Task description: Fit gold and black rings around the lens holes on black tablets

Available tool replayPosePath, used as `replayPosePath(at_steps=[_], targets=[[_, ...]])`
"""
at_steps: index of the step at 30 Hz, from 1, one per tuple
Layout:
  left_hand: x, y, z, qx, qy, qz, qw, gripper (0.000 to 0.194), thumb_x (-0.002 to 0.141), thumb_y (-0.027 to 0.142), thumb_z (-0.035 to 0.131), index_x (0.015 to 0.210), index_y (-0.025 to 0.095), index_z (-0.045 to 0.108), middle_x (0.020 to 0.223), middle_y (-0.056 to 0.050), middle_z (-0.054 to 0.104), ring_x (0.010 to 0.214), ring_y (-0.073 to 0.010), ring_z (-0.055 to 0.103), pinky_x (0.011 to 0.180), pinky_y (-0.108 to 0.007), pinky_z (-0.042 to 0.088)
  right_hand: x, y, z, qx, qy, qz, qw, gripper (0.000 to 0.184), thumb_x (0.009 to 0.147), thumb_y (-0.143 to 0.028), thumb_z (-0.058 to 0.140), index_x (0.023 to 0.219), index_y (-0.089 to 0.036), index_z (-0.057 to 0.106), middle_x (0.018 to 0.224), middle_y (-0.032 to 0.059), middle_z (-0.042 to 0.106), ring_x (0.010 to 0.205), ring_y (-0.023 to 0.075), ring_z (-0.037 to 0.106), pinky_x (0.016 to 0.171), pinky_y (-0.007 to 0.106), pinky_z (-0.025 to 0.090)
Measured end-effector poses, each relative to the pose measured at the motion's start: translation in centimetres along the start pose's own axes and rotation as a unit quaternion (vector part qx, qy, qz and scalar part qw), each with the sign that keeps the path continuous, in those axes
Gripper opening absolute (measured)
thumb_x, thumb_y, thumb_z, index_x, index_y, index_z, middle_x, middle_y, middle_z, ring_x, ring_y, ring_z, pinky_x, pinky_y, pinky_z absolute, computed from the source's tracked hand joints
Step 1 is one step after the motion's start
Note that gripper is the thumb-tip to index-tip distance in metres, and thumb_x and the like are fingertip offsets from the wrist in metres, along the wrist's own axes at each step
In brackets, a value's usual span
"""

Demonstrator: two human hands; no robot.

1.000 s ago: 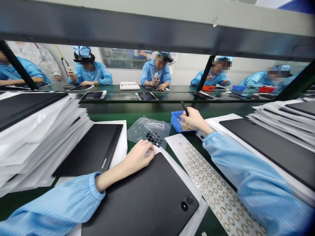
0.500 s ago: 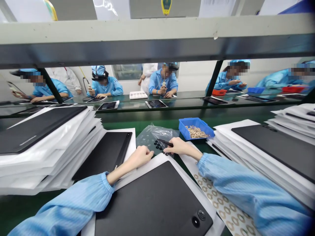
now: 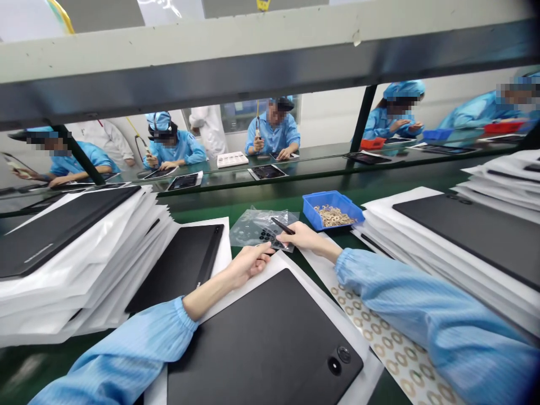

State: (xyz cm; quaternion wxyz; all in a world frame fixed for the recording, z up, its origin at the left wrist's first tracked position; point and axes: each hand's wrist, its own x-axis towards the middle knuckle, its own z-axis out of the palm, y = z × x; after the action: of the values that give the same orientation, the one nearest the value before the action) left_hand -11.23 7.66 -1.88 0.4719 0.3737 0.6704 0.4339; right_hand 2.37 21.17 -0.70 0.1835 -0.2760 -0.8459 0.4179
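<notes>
My right hand (image 3: pixel 304 237) is closed around slim black tweezers (image 3: pixel 282 226), held over a clear plastic bag (image 3: pixel 244 228). Small black rings (image 3: pixel 265 235) lie on the bag by the fingers. Close to them is my left hand (image 3: pixel 248 264), its index finger stretched toward the rings and the other fingers loosely curled. I see nothing plainly held in it. Below both hands a black tablet (image 3: pixel 261 332) lies back side up on a white sheet (image 3: pixel 371 374), its round camera lenses at the lower right. My left forearm crosses its corner.
A blue tray (image 3: pixel 314 218) holds tan rings. Beneath my right sleeve runs a sheet of ring stickers (image 3: pixel 390 337). Stacked tablets with white sheets stand left (image 3: pixel 105 264) and right (image 3: pixel 472 242); another tablet (image 3: pixel 177 264) lies beside the left stack. Co-workers (image 3: pixel 274 132) sit beyond a shelf beam (image 3: pixel 253 62).
My left hand has turned and its index finger has stretched out toward the rings. The tweezers in my right hand have tilted more upright. The whole view has tilted slightly.
</notes>
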Motion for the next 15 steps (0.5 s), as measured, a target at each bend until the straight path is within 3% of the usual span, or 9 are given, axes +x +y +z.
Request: replayPosePath(at_steps=[7,15], targets=[[1.3,-0.1,0.8,-0.103,0.019,-0.021,0.994,0.026,0.092,0.031,0.054,0.11,0.013,0.056,0.103,-0.007,0.059,0.083,-0.0163,0.061,0.071,-0.033,0.053,-0.4,-0.6,0.2,-0.007,-0.038,-0.024,0.999,0.029,0.076,-0.033,0.058,0.058,-0.011,0.06,0.055,0.0027,0.06,0.049,0.0097,0.048,0.05,0.023,0.035],[0.9,0.0,0.9,-0.123,0.007,-0.025,0.992,0.025,0.091,0.03,0.055,0.109,0.012,0.056,0.104,-0.007,0.059,0.085,-0.0167,0.061,0.072,-0.034,0.053,-0.5,-2.0,0.6,-0.117,0.016,-0.099,0.988,0.007,0.07,-0.019,0.064,0.07,-0.013,0.067,0.063,0.0009,0.062,0.062,0.014,0.054,0.059,0.024,0.034]])
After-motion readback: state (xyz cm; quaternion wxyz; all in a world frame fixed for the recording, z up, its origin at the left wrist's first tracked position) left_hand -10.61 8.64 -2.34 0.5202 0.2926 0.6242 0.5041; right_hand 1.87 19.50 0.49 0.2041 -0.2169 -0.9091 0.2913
